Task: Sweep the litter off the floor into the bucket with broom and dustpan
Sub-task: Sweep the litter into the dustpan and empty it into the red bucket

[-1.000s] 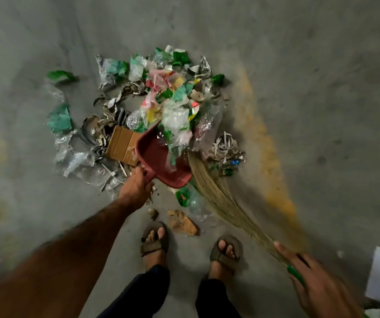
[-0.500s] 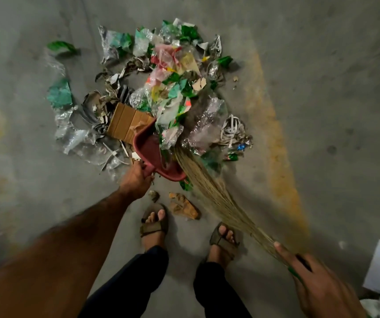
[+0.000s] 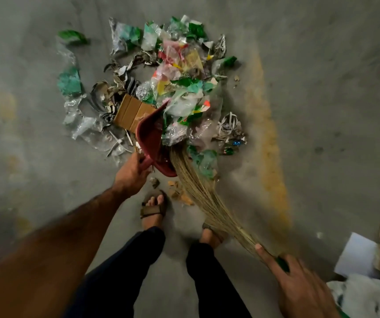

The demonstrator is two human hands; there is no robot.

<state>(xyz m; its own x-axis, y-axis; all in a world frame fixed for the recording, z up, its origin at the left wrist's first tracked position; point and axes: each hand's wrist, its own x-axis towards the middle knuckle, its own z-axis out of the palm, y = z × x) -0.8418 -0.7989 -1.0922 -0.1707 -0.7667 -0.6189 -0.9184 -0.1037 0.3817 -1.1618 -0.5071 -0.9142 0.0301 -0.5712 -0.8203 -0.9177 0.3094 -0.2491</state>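
Note:
A heap of litter [image 3: 177,72], mostly green, clear and pink plastic wrappers with paper scraps, lies on the grey concrete floor ahead of my feet. My left hand [image 3: 130,172] grips the handle of a dark red dustpan [image 3: 150,136], tilted on its edge against the near side of the heap, with wrappers spilling over its lip. My right hand [image 3: 297,285] holds the green handle of a straw broom [image 3: 198,189]. Its bristle tips press into the litter at the dustpan's right side. No bucket is in view.
A flat piece of brown cardboard [image 3: 131,111] lies just left of the dustpan. Loose wrappers [image 3: 69,82] are scattered at the far left. A faded yellow stripe [image 3: 267,138] runs down the floor on the right. White paper and boxes [image 3: 368,258] sit at the bottom right. My sandalled feet [image 3: 152,212] stand below the pile.
The dustpan has tipped more upright against the heap. The broom's bristles have swept left and nearer, into the dustpan's mouth, and my right hand has shifted inward.

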